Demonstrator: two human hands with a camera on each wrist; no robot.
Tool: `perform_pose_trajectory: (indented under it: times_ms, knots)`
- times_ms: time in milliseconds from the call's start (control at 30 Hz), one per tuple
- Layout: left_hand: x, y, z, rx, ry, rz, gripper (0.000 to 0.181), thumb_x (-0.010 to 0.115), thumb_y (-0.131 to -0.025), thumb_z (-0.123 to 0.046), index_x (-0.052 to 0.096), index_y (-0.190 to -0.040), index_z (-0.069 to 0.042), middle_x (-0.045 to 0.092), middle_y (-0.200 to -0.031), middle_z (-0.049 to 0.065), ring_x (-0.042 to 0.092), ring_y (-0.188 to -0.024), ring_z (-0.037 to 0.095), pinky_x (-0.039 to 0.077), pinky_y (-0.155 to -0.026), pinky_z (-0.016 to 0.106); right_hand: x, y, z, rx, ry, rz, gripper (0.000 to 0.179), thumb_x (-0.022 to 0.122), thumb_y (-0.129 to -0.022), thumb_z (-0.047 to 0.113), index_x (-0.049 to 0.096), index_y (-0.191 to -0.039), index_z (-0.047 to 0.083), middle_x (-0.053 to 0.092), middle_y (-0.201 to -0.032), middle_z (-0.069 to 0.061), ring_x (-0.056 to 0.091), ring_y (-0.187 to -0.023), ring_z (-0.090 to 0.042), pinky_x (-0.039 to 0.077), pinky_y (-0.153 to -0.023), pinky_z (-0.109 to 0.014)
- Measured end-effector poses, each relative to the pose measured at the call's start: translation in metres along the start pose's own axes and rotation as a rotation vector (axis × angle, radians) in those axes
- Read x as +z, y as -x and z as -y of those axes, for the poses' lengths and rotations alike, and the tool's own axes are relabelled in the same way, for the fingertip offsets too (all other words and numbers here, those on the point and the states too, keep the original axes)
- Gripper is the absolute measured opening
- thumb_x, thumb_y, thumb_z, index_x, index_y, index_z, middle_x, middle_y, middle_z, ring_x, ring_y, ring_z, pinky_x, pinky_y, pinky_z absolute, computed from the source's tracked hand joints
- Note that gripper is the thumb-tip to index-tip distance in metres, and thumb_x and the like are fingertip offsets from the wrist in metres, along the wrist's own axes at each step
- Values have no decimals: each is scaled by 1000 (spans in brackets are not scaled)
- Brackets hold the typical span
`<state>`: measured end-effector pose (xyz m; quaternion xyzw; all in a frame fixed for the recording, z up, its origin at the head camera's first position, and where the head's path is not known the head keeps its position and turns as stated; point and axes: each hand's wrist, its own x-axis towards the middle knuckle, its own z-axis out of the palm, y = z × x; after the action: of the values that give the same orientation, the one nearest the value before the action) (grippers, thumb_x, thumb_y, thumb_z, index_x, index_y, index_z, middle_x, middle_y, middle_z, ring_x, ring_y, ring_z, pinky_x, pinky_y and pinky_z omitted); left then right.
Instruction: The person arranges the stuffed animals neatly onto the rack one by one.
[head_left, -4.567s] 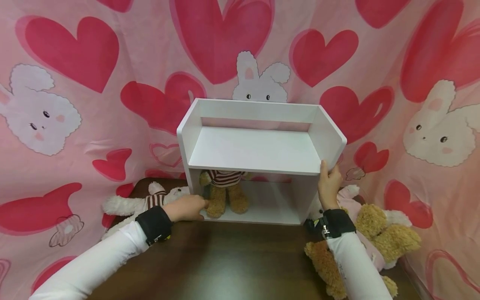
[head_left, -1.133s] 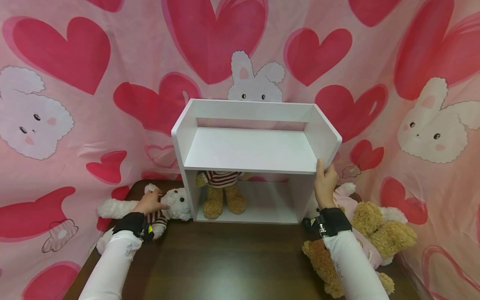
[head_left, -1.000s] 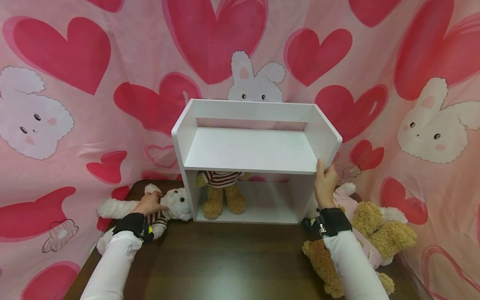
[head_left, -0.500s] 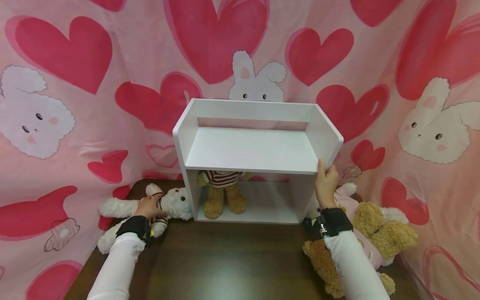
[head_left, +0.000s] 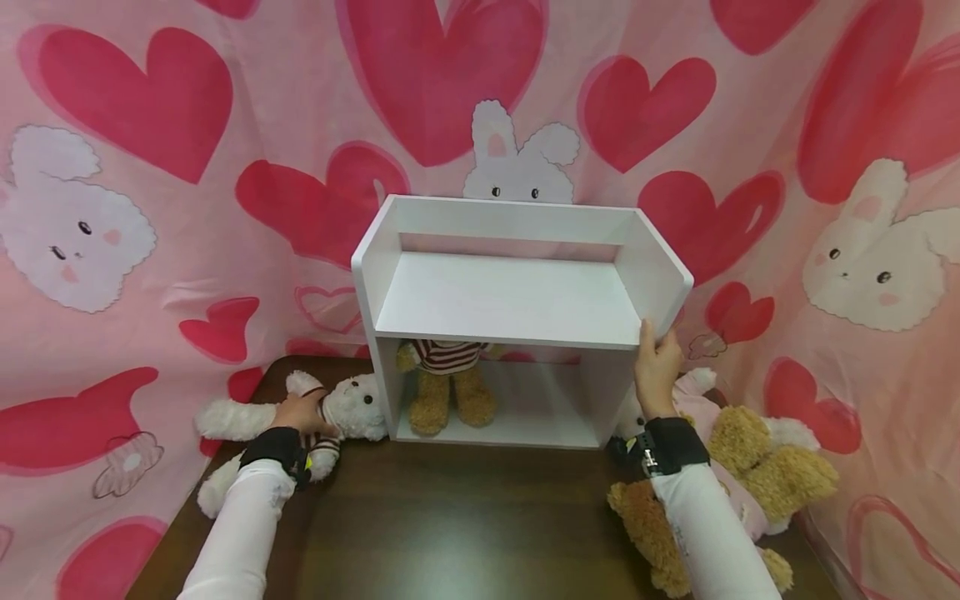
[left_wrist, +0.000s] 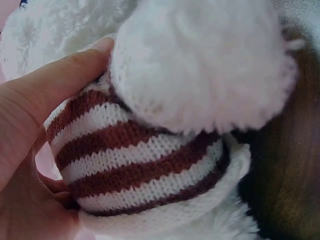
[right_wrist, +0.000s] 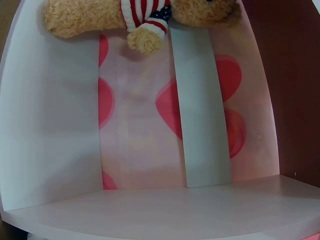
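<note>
A white plush bear [head_left: 352,404] in a brown-and-white striped sweater [left_wrist: 135,160] lies on the dark table left of a white two-level shelf [head_left: 510,300]. My left hand [head_left: 300,414] grips its body, thumb and fingers curled round the sweater. My right hand [head_left: 657,367] holds the shelf's front right edge at the middle board. A brown bear [head_left: 447,385] in a striped sweater stands in the lower compartment, also in the right wrist view as a brown bear [right_wrist: 145,17] at the top.
A pile of plush toys, a tan bear [head_left: 772,467] and a pink-clad white one [head_left: 701,400], lies right of the shelf. A pink heart-and-rabbit cloth [head_left: 150,167] hangs all around. The dark table [head_left: 465,517] lies in front of the shelf.
My left hand left the shelf's lower compartment and moved left onto the white bear, then closed round its sweater. The right hand stayed on the shelf edge.
</note>
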<state>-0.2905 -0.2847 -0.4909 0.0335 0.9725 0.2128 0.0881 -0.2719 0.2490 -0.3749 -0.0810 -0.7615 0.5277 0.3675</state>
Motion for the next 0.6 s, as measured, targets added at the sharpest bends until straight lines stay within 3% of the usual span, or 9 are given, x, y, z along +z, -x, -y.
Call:
perform_pose_trajectory:
  times_ms: [133, 400, 600]
  knots:
    - [2, 3, -4, -38, -16, 20, 96, 82, -56, -45, 43, -128, 4, 43, -117, 39, 31, -110, 59, 19, -90, 70, -1, 0, -1, 5, -5, -4, 46, 46, -95, 33, 50, -121, -5, 54, -121, -21, 50, -109, -27, 37, -96, -49]
    - [14, 1, 4, -26, -123, -13, 98, 81, -55, -46, 42, -129, 3, 49, -119, 33, 45, -103, 53, 34, -83, 62, 0, 1, -2, 14, 2, 6, 48, 45, -95, 34, 50, -120, -6, 54, -121, -21, 50, -109, -27, 37, -96, -49]
    - [25, 2, 6, -96, -116, -60, 100, 81, -52, -49, 42, -130, 0, 45, -119, 37, 37, -104, 58, 29, -85, 65, 0, 0, -2, -1, 12, -9, 47, 45, -95, 34, 51, -117, -8, 56, -117, -23, 50, -106, -29, 38, -94, -50]
